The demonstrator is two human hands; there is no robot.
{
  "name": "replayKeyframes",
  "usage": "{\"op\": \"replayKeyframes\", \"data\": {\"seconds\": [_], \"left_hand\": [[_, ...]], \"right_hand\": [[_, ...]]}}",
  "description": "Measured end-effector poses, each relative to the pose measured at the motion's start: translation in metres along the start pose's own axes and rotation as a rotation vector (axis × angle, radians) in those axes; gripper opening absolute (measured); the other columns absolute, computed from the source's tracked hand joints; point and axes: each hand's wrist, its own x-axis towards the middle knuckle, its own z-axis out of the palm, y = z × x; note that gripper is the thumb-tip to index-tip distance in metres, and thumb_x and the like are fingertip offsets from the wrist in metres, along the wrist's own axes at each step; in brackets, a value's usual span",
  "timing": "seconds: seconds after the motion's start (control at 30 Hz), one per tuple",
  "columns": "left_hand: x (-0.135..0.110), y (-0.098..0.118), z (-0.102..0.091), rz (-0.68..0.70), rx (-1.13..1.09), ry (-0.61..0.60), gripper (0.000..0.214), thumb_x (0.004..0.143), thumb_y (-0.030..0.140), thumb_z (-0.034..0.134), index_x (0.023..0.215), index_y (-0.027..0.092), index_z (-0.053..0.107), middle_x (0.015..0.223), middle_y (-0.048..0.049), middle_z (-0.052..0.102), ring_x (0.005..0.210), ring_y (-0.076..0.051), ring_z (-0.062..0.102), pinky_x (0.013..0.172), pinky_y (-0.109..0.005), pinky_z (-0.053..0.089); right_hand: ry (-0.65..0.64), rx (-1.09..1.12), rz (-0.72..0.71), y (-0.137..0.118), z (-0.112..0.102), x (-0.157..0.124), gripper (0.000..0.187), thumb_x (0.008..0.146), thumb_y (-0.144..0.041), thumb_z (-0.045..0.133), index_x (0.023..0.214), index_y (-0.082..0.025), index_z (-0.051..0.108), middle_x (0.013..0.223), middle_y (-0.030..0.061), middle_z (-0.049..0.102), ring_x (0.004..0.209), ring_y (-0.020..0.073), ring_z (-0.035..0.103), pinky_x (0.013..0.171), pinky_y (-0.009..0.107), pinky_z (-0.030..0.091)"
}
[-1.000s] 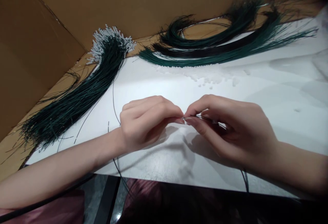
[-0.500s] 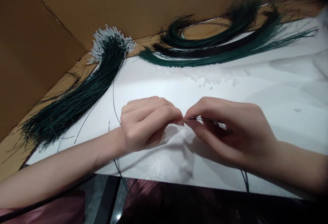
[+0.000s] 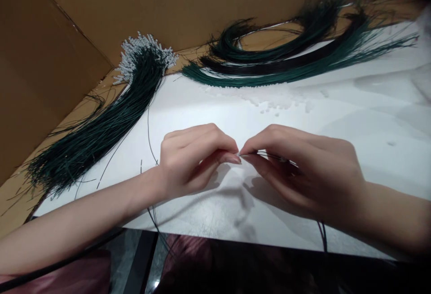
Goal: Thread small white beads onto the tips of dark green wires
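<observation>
While my two hands nearly meet at the fingertips above a white tabletop (image 3: 208, 220), my right hand (image 3: 303, 168) is pinched on thin dark wires (image 3: 266, 153), which run back from its thumb and forefinger into the palm. My left hand (image 3: 195, 159) has its thumb and forefinger closed on a tiny pale bit (image 3: 239, 154) right at the wires' end, too small for me to make out its shape. More dark strands (image 3: 323, 235) hang below my right wrist.

Beyond my left forearm lies a thick bundle of dark green wires (image 3: 111, 119), topped with white beaded tips (image 3: 144, 54). Farther ahead of my hands, small white beads (image 3: 272, 96) lie scattered just beside curved dark green wire bundles (image 3: 269, 78), before a brown cardboard wall (image 3: 208, 6).
</observation>
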Motion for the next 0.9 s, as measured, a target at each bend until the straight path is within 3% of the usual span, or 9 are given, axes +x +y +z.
{"op": "replayKeyframes", "data": {"seconds": [0.37, 0.67, 0.9], "left_hand": [[0.002, 0.001, -0.003, 0.012, 0.018, -0.025, 0.011, 0.086, 0.008, 0.059, 0.090, 0.016, 0.064, 0.070, -0.0041, 0.066, 0.062, -0.012, 0.061, 0.056, -0.025, 0.048], [0.004, 0.003, -0.002, -0.002, -0.009, -0.025, 0.005, 0.085, 0.011, 0.063, 0.087, 0.016, 0.063, 0.067, -0.0040, 0.064, 0.061, -0.012, 0.059, 0.054, -0.025, 0.047], [0.001, 0.004, -0.001, -0.059, -0.051, -0.015, 0.002, 0.088, 0.016, 0.062, 0.087, 0.018, 0.063, 0.069, -0.0028, 0.064, 0.061, -0.012, 0.058, 0.053, -0.025, 0.046]], "right_hand": [[-0.015, 0.012, 0.010, -0.001, -0.001, 0.002, 0.012, 0.091, -0.005, 0.054, 0.093, -0.013, 0.062, 0.082, 0.0031, 0.067, 0.080, 0.0089, 0.065, 0.072, 0.016, 0.052], [-0.024, -0.159, -0.035, 0.001, -0.001, -0.005, 0.014, 0.091, -0.010, 0.054, 0.100, -0.019, 0.061, 0.083, -0.0002, 0.066, 0.069, 0.0078, 0.060, 0.053, 0.020, 0.041], [-0.044, -0.247, -0.024, 0.001, -0.001, -0.012, 0.016, 0.093, -0.012, 0.048, 0.100, -0.024, 0.056, 0.087, 0.0012, 0.068, 0.071, 0.0111, 0.063, 0.051, 0.023, 0.041]]}}
